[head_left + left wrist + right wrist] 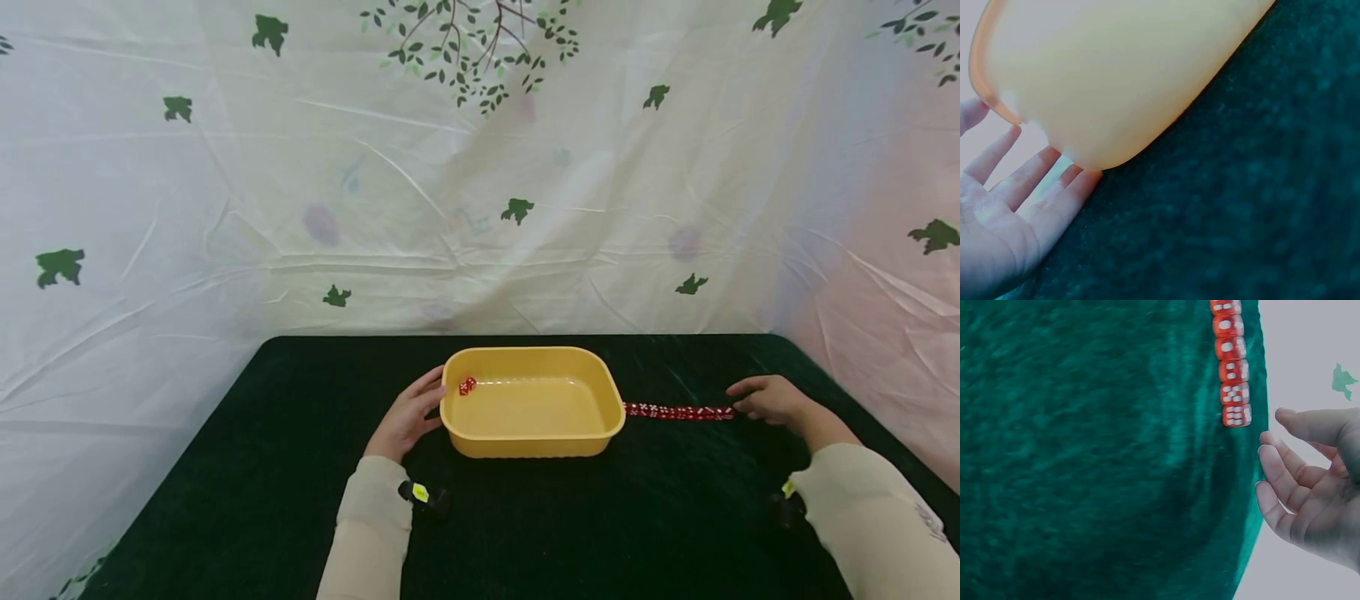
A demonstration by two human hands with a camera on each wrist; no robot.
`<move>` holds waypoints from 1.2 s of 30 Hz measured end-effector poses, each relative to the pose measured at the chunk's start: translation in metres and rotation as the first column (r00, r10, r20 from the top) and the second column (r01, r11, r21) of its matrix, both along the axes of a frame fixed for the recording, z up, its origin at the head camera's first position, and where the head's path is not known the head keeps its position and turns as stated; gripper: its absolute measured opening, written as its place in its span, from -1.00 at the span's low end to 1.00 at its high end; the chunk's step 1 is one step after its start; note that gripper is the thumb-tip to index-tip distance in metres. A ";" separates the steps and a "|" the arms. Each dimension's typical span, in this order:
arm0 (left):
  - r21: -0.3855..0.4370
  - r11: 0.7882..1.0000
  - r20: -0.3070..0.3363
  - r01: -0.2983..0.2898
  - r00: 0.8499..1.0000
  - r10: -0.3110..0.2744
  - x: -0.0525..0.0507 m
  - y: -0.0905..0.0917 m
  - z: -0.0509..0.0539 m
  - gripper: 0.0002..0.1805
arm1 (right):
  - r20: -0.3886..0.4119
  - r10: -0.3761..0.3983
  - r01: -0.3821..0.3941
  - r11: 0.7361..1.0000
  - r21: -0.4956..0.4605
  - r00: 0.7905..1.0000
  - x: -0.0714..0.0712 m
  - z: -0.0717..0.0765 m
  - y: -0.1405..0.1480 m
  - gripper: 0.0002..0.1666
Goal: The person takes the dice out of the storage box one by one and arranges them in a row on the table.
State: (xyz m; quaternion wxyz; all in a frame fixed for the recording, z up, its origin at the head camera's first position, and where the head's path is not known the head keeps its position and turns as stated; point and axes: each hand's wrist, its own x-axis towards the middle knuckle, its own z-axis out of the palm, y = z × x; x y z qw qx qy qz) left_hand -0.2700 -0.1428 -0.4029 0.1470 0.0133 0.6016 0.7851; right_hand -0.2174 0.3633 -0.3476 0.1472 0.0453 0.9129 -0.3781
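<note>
A yellow plastic basin (532, 448) stands mid-table with a couple of red dice (467, 386) lying inside at its left end. Against the basin's left side rest the fingertips of my left hand (408, 417), fingers spread and fairly straight; the left wrist view shows them touching the basin wall (1122, 81). From the basin's right side runs a straight row of red dice with white pips (678, 412). My right hand (776, 402) hovers by the row's right end, fingers loosely bent. In the right wrist view, the hand (1316, 481) holds nothing and is apart from the end die (1237, 415).
A dark green cloth (525, 533) covers the table. Behind it and at both sides hang pale curtains (420, 183) printed with green leaves. Small dark wrist cameras (431, 497) are strapped to the forearms.
</note>
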 end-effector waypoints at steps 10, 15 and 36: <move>-0.010 1.000 -0.001 0.018 1.000 -0.018 0.000 -0.001 0.000 -0.49 | -0.054 0.036 -0.035 0.999 0.020 0.998 -0.010 0.021 -0.011 -0.42; -0.011 1.000 -0.003 0.008 1.000 -0.008 -0.001 0.000 -0.001 -0.49 | -0.086 0.062 -0.059 0.998 0.030 0.994 -0.021 0.037 -0.024 -0.40; -0.016 1.000 0.008 0.011 1.000 -0.011 -0.005 -0.002 -0.001 -0.50 | -0.194 0.133 -0.107 0.985 0.137 0.972 -0.056 0.082 -0.114 -0.44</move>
